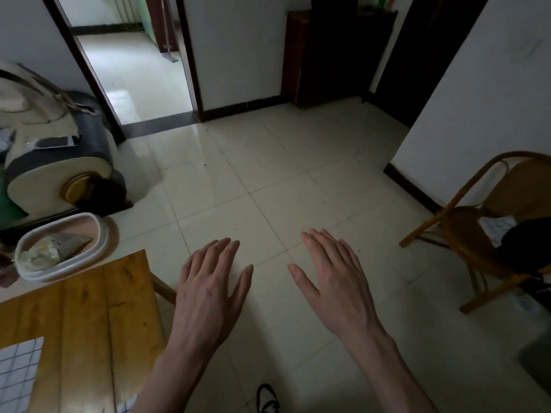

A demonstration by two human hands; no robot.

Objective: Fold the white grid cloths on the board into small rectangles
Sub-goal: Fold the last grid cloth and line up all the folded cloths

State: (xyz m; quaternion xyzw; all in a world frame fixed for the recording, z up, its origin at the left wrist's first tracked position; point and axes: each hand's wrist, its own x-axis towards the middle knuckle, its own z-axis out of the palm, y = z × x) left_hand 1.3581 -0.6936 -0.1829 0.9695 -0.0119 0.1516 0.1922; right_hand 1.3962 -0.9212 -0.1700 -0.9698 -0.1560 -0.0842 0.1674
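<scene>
We see one white grid cloth (18,374) at the lower left edge of the frame, lying flat on the wooden board (89,317), its thin dark lines crossing in even squares and only one corner of it in view. Our left hand (208,290) and right hand (334,278) hover palm-down over the pale tiled floor (268,180) in the lower middle, fingers straight and slightly spread, holding nothing and well apart from the cloth. A white plastic tub (62,248) sits beyond the board's far edge, and a wooden chair (477,234) stands at the right
</scene>
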